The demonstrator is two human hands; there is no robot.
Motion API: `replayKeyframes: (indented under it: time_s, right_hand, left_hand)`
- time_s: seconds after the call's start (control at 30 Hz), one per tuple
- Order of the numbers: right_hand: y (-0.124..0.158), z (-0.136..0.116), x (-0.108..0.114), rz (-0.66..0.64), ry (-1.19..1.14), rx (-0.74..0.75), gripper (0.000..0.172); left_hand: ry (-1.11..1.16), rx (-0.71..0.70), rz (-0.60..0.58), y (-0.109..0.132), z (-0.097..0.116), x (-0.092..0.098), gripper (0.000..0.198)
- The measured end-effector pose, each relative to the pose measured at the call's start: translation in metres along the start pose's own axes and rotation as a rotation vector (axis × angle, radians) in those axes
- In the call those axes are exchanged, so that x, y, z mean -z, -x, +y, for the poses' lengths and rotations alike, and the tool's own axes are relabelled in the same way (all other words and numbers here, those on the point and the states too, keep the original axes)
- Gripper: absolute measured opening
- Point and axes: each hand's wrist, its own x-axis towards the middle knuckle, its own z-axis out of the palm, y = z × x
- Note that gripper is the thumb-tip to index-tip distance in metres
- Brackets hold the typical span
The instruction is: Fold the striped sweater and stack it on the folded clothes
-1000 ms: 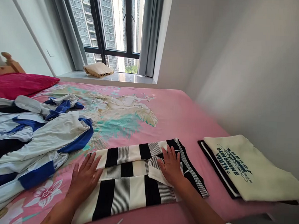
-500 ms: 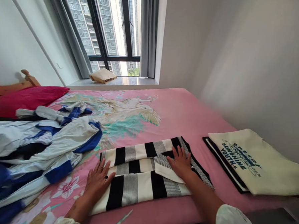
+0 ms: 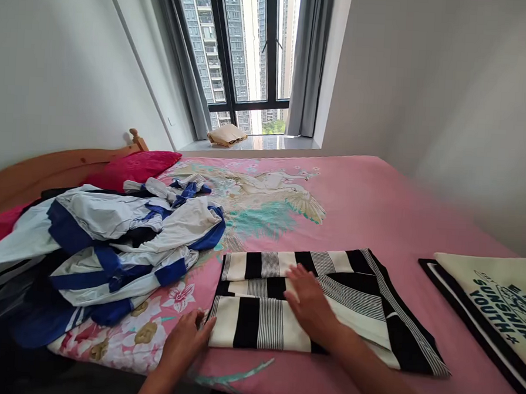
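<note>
A black-and-white striped garment lies folded on the pink floral bedsheet. My right hand rests flat on its middle, palm down, with the fingers spread over the stripes. A wider striped layer fans out past the hand towards the lower right. My left hand sits at the garment's lower left corner, fingertips against its edge, on the sheet. Neither hand appears to grip the cloth.
A crumpled heap of white and blue clothes lies left of the garment. At the right edge, a cream cloth printed "SUNSHINE YOUTH" lies on a black-edged folded item. Behind are a red pillow, a wooden headboard and a window.
The view has swung, shifting the bed to the right. My right hand has slid towards the garment's middle, my left hand has moved to its lower left corner, and the striped layer now lies spread out.
</note>
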Motion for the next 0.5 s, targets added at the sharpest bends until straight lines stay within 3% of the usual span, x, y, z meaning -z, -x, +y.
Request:
replayKeyframes:
  time_s: [0.1,0.2,0.37,0.43,0.5]
  right_hand:
    - [-0.021,-0.071,-0.022,-0.034,-0.193,0.166,0.043]
    - [-0.043,-0.11,-0.056,-0.085,-0.263,0.153,0.045]
    - [-0.056,-0.117,-0.108,-0.137,-0.247,-0.003,0.047]
    - [-0.054,-0.113,-0.117,-0.119,-0.253,-0.014,0.046]
    - [-0.052,-0.11,-0.12,-0.096,-0.275,-0.033,0.045]
  left_hand:
    - [0.209,0.098,-0.164,0.0,0.004,0.007,0.043]
    - [0.463,0.097,-0.307,-0.011,0.001,0.006,0.04]
    - [0.666,0.036,-0.417,-0.016,0.001,-0.006,0.041]
    - [0.808,-0.03,-0.367,-0.013,0.004,-0.015,0.042]
    - [0.898,-0.108,-0.24,-0.011,0.005,-0.025,0.043]
